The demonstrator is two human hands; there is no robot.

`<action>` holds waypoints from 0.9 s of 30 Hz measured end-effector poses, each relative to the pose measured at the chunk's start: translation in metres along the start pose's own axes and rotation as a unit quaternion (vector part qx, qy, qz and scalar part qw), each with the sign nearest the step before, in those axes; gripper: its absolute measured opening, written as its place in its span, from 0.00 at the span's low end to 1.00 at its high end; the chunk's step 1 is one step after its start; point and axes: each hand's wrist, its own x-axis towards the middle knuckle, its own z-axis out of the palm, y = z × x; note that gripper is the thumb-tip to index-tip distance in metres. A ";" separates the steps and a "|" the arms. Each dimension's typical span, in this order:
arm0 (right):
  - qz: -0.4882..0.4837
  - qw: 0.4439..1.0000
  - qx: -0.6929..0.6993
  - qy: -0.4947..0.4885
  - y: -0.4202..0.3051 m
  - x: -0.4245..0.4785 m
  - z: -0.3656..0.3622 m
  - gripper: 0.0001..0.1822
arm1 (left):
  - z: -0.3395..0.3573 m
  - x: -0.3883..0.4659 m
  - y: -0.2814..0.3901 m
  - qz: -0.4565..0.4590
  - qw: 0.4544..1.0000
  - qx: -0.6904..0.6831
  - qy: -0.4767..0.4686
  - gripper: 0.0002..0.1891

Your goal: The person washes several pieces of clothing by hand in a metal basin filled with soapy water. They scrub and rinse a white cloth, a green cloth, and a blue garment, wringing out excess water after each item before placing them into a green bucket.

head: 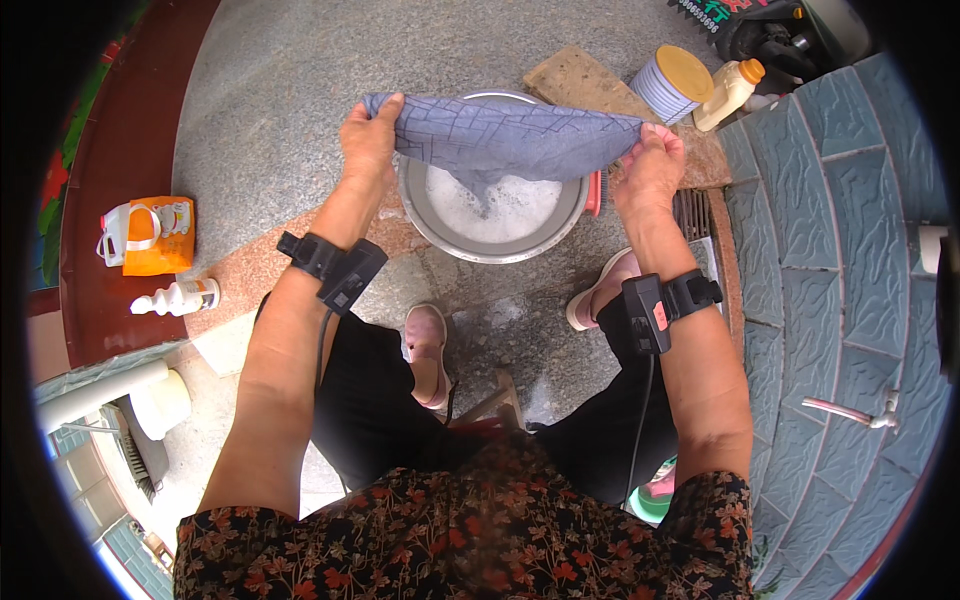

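Note:
A blue-grey cloth (517,142) with dark line patterns is stretched sideways between my two hands. My left hand (369,139) pinches its left corner, thumb on top. At the other end my right hand (654,161) grips the right corner. Beneath the cloth stands a round metal basin (491,255) of white soapy water (495,214). The cloth's middle sags over the suds; whether its lowest tip touches them I cannot tell. The cloth covers much of the basin's far side. A red-backed brush (595,193) shows at the basin's right edge.
Beyond the basin lie a flat board (577,79), a tin with a yellow lid (675,82) and a cream bottle with an orange cap (731,94). A blue tiled wall (810,202) bounds the right. Leftward are an orange bag (161,247) and a white bottle (180,297).

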 end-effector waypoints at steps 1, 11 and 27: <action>0.007 1.000 0.009 -0.024 0.001 -0.001 0.001 0.05 | 0.000 0.001 -0.001 0.017 0.999 -0.018 -0.022 0.04; -0.087 0.796 -0.497 -0.334 0.012 -0.033 0.009 0.13 | -0.014 0.016 -0.081 -0.077 0.899 0.356 -0.244 0.19; -0.138 0.930 -0.262 -0.218 -0.077 -0.052 0.017 0.15 | 0.056 -0.030 -0.192 0.085 0.550 0.759 -0.337 0.43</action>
